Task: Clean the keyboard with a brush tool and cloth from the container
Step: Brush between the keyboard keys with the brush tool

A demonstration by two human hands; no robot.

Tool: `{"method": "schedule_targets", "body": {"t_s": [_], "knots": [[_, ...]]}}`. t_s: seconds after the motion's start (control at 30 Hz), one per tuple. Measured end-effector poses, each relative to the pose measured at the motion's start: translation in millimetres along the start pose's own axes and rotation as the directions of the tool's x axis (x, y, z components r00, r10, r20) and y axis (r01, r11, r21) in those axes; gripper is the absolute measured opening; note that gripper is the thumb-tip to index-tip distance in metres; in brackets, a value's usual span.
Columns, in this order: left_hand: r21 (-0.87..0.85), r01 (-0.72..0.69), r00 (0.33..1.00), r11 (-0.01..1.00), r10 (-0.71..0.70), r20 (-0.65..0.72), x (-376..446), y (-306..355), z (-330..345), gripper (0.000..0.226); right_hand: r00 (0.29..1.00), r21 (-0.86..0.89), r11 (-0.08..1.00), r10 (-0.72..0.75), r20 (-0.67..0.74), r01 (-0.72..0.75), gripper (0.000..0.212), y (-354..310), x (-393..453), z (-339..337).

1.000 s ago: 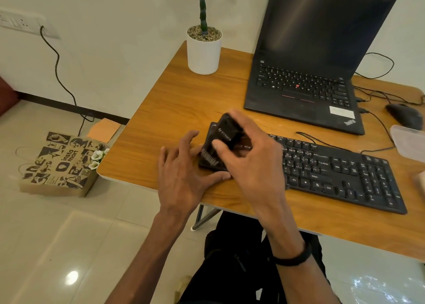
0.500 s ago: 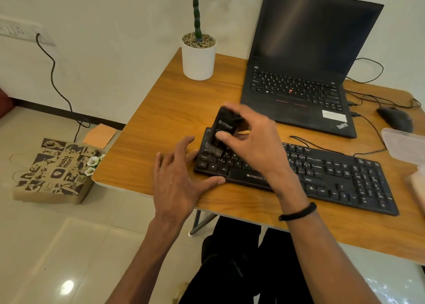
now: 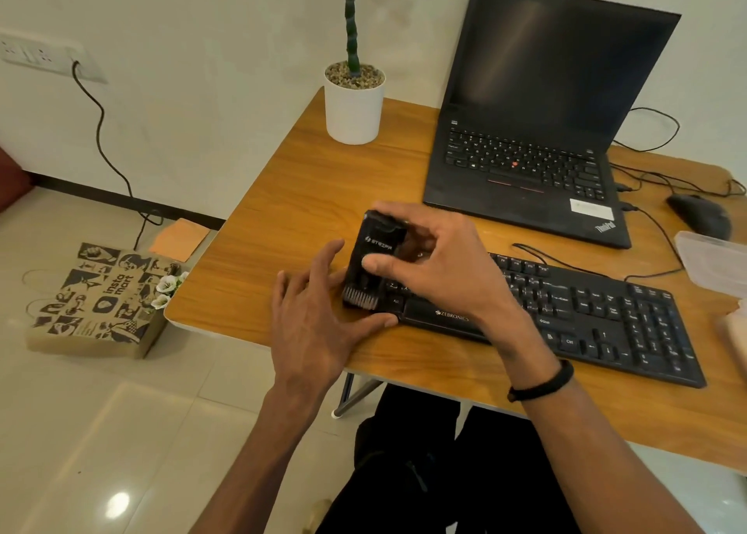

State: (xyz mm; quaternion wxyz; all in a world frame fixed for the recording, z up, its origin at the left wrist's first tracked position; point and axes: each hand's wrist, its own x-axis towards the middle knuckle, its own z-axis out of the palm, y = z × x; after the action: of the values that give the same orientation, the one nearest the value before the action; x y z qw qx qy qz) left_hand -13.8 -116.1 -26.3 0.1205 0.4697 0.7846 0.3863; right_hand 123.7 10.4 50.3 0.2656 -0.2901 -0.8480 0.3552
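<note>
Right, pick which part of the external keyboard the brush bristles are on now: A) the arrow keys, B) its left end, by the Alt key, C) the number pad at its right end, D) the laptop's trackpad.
B: the right hand holds the brush tool with its bristles down on the left end of the keyboard, just left of the Alt key, while the left hand steadies that corner.

Both forearms are bare, without sleeves. A thin black band (image 3: pixel 541 382) circles the right wrist. Black trousers (image 3: pixel 424 473) cover the legs.
</note>
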Motion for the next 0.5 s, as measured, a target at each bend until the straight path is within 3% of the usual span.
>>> {"method": "schedule_targets", "body": {"t_s": [0.1, 0.23, 0.37, 0.5], "knots": [[-0.001, -0.001, 1.000, 1.000, 0.001, -0.002, 0.0, -0.4, -0.2, 0.119, 0.994, 0.019, 0.999, 0.036, 0.106, -0.039, 0.064, 0.0, 4.1, -3.2], [0.005, -0.013, 1.000, 1.000, 0.013, -0.010, 0.3, 1.0, -1.4, 0.118, 0.993, -0.009, 0.993, 0.115, -0.038, -0.115, 0.061, 3.9, 27.9, -11.1], [0.015, -0.022, 1.000, 1.000, 0.022, -0.014, 0.4, 0.8, -1.1, 0.118, 0.971, -0.237, 0.969, 0.009, -0.240, -0.068, 0.057, 15.3, 45.9, -13.3], [0.016, -0.022, 1.000, 1.000, 0.022, -0.014, 0.3, 0.2, -1.0, 0.120, 0.986, -0.238, 0.971, -0.011, -0.168, -0.030, 0.053, 10.8, 40.2, -8.3]]}}
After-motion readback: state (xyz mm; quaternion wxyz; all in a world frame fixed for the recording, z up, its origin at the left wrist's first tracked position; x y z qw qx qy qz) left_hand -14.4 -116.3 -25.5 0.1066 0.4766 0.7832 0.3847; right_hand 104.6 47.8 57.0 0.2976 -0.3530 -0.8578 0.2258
